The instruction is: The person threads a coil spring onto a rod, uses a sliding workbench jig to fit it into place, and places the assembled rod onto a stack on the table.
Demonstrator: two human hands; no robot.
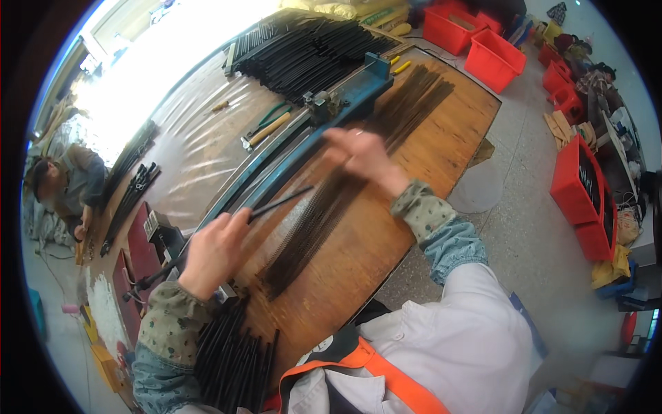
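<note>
1. Both hands are over the wooden bench [441, 148]: the left hand [215, 250] is closed around one thin black rod [279, 203], holding it by its near end so that it points up and to the right; the right hand [362, 155] is blurred, fingers spread low over a long row of dark ribs [324, 214], apparently touching it.
2. As for progress, that row already runs diagonally along the bench beside the blue rail [314, 138], so many pieces seem laid out (my judgement only).
3. Plenty looks left: a bundle of black rods [231, 359] lies at the near edge under the left forearm, and a large heap of black rods [310, 52] sits beyond the rail.
4. Hard to make out: whether the right hand grips anything, where single ribs begin and end, and how the held rod meets the rail.
5. Glare whitens the far left of the bench; another person [69, 186] at the left edge is small and partly cut off.
</note>
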